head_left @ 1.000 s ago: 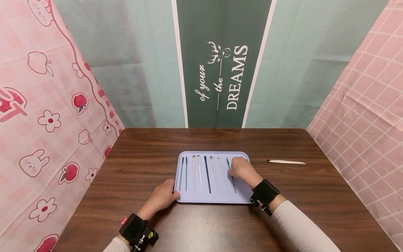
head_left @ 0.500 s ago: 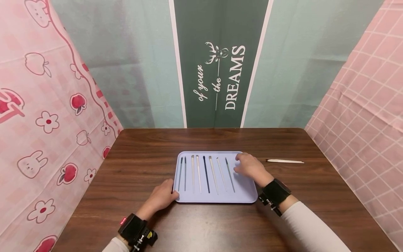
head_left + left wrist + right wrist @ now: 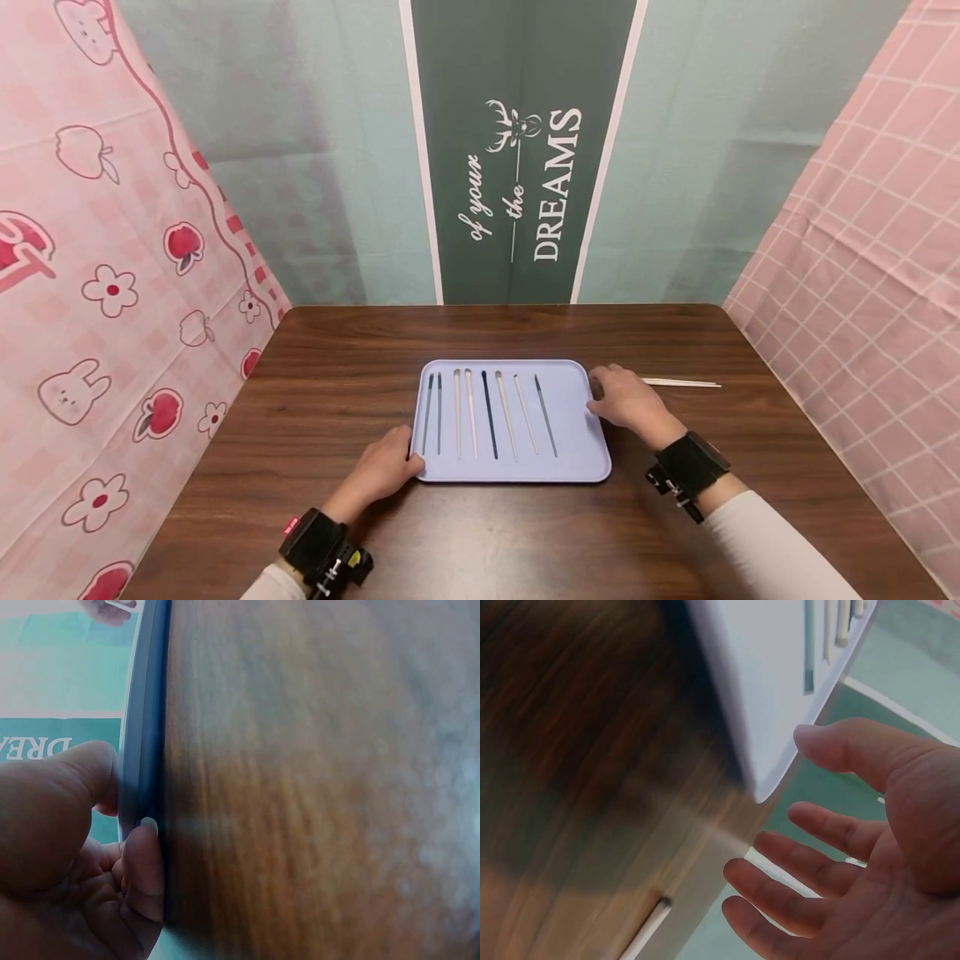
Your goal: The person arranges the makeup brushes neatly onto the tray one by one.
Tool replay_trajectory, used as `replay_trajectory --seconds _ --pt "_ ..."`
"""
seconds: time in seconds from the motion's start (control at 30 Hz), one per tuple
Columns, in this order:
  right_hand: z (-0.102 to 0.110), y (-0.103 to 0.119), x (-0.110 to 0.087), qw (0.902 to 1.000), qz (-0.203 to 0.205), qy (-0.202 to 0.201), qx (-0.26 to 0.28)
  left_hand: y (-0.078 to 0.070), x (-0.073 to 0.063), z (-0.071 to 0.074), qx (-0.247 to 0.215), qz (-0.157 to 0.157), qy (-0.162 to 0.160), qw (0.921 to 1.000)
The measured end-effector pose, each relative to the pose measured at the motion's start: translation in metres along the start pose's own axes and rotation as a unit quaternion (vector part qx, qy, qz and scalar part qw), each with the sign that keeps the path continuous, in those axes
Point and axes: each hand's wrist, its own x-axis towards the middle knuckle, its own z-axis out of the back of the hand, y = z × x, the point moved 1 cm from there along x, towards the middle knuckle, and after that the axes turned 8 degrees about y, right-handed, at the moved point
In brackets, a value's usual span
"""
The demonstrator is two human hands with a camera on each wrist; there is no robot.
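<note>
Several slim brushes lie side by side on a pale lilac tray (image 3: 583, 454), including a dark green brush (image 3: 547, 421) at the right end of the row and a navy brush (image 3: 490, 417) near the middle. My left hand (image 3: 384, 463) holds the tray's left rim near the front corner, thumb and fingers around the edge in the left wrist view. Just past the right rim is my right hand (image 3: 632, 404), holding nothing. In the right wrist view its fingers (image 3: 780, 896) are spread and loosely bent. Pale brushes (image 3: 690, 383) on the table lie beyond it, partly hidden.
The brown wooden table (image 3: 495, 542) spreads around the tray. A green cloth with lettering (image 3: 517, 150) hangs behind its far edge. Pink patterned cloths stand at the left (image 3: 142, 350) and right (image 3: 862, 225).
My right hand has let go of the dark green brush on the tray and moved right, past the tray's right rim. My left hand stays on the left rim.
</note>
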Motion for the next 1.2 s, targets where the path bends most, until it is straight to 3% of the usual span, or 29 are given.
replay_trajectory --seconds 0.37,0.9,1.2 --pt "0.003 -0.029 -0.01 0.9999 -0.008 -0.004 -0.007 0.002 0.0 -0.001 -0.002 -0.001 -0.002 1.0" --pt "0.006 -0.06 -0.021 0.9982 -0.004 -0.048 -0.035 0.002 0.001 0.001 0.006 -0.006 -0.007 0.9999" --pt "0.006 -0.079 -0.021 0.9981 -0.017 -0.046 -0.039 0.002 0.001 0.0 0.002 -0.001 0.0 1.0"
